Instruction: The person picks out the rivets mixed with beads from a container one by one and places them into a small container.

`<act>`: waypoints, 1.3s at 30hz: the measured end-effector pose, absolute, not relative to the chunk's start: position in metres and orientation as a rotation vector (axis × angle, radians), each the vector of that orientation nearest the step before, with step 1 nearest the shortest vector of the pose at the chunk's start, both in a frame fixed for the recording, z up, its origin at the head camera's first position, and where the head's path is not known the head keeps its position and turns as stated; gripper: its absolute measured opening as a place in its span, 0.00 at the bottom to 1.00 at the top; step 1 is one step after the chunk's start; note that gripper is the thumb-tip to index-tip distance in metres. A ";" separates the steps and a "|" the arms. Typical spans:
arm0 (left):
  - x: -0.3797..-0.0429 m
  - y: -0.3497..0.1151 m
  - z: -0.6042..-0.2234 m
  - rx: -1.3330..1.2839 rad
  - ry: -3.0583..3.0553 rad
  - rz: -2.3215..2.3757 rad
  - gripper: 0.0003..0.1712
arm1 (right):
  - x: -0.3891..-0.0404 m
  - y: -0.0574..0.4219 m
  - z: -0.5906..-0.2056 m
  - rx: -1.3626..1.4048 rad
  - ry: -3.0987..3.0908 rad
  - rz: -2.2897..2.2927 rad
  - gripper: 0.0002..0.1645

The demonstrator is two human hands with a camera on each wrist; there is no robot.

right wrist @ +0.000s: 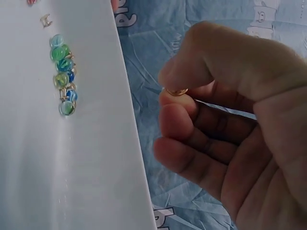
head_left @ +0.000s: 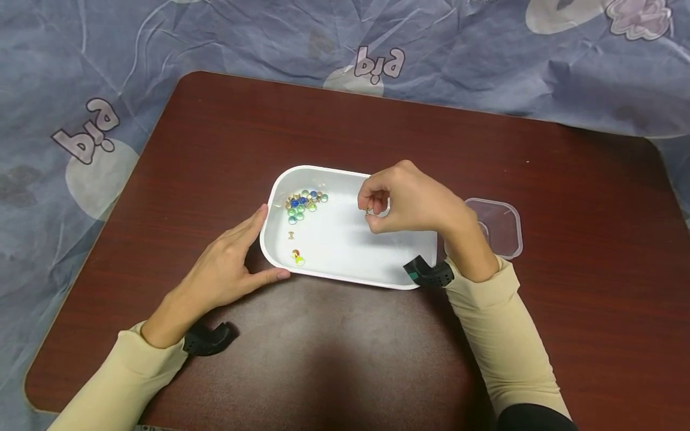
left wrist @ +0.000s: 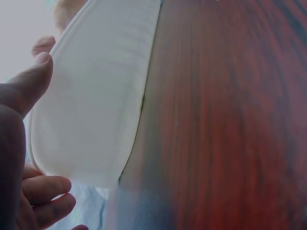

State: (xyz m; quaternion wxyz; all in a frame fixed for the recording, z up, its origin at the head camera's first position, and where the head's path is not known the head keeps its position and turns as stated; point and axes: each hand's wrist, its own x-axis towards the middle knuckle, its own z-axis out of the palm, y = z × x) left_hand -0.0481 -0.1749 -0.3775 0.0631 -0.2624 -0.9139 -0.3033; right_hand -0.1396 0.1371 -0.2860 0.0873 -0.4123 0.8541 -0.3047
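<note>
Head view has the gold-coloured spool-shaped piece (head_left: 368,211) pinched between the thumb and forefinger of my right hand (head_left: 409,197), just above the white tray (head_left: 345,239). The right wrist view shows only a bright rim between the fingertips, the other fingers curled beneath. I judge that something so small calls for the fingertips, since a full grip would hide it.

My left hand (head_left: 229,260) holds nothing in its fingers; they lie extended along the tray's left end, the thumb spread wide from them at the near corner, probably so the tray cannot slide.

Inside the tray, toward its left end, glass marbles (head_left: 302,200) sit bunched with more gold-coloured pieces among them. They overlap; I make it a dozen or so marbles and several gold pieces, but an exact count escapes me. Nearer me lies one lone spool (head_left: 291,235) on its own, then two marbles side by side, an orange-red marble (head_left: 295,254) and a yellow marble (head_left: 299,261). The tray's bare right part leaves room for my hand to work.

Further out, one clear plastic container (head_left: 520,230) rests on the brown table (head_left: 582,299), partly behind my right forearm. Two black wrist mounts (head_left: 207,340), one per arm, sit by two beige sleeves (head_left: 501,335); a single printed blue-grey cloth (head_left: 242,42) spreads beyond the table.
</note>
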 end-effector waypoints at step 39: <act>-0.047 -0.175 -0.377 -0.774 -2.797 -0.909 0.63 | -0.122 0.203 -0.267 -1.182 2.766 -0.858 0.15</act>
